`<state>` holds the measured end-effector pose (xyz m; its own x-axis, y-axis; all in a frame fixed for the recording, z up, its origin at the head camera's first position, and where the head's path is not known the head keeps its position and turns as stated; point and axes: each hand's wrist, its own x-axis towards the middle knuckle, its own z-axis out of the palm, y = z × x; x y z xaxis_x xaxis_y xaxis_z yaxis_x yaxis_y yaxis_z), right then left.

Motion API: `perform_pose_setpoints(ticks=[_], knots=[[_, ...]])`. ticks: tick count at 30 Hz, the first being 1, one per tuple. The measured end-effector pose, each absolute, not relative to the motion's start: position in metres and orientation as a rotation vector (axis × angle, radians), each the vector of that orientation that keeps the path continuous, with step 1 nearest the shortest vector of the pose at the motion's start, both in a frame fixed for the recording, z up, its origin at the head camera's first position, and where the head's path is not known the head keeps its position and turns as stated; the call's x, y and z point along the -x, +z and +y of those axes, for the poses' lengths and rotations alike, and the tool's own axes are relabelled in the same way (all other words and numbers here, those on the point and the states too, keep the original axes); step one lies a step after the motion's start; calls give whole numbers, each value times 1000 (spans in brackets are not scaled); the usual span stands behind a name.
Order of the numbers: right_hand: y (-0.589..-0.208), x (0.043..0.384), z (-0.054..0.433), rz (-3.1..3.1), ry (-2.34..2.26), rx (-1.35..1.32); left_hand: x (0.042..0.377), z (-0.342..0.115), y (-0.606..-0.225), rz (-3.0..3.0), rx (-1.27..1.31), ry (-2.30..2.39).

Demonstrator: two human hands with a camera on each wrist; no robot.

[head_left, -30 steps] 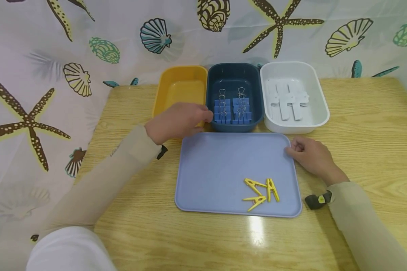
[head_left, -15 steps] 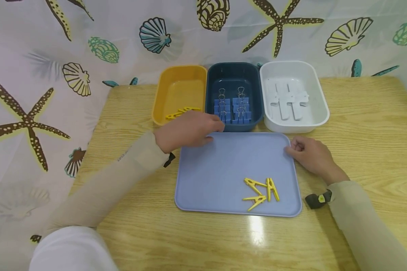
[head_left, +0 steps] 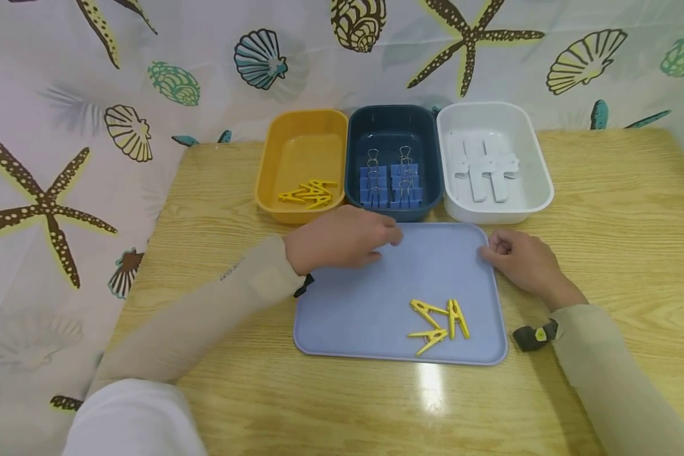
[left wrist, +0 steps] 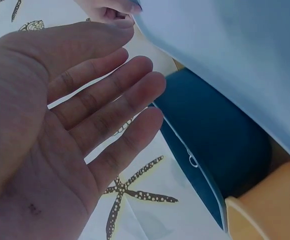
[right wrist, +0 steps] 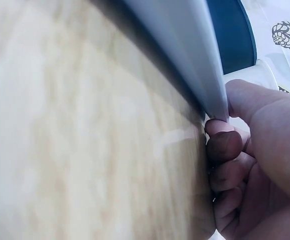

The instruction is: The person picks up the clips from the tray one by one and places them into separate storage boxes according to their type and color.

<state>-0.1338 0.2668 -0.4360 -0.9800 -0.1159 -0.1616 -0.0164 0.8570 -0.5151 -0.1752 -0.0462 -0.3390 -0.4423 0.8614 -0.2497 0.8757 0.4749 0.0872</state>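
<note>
My left hand (head_left: pixel 344 239) is above the back left of a pale blue tray (head_left: pixel 359 310). Its fingers look relaxed and spread in the left wrist view, with nothing in the palm (left wrist: pixel 50 165). Three yellow clothespins (head_left: pixel 457 318) lie at the tray's front right. At the tray's back right corner, my right hand (head_left: pixel 525 263) pinches the rim (right wrist: pixel 212 85), thumb over the top and the other fingers curled below. Several more yellow clothespins (head_left: pixel 310 193) lie at the near end of a yellow bin (head_left: pixel 304 123).
Behind the tray, a dark blue bin (head_left: pixel 396 114) holds several blue binder clips (head_left: pixel 406 183) in two columns. Beside it, a white bin (head_left: pixel 538 180) contains white clips (head_left: pixel 479 180). The wooden table (head_left: pixel 615 209) backs onto a curtain (head_left: pixel 330 76) printed with shells and starfish.
My left hand has moved from the yellow bin's near edge rightward and toward me, over the tray. Clothespins in the yellow bin have come into sight. My right hand stays at the tray corner.
</note>
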Motion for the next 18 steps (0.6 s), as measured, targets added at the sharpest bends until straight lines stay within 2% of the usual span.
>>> perform_pose_setpoints(ticks=[18], knots=[[-435, 135, 267, 2839, -768, 100, 154, -20, -354, 2320, -1594, -76]])
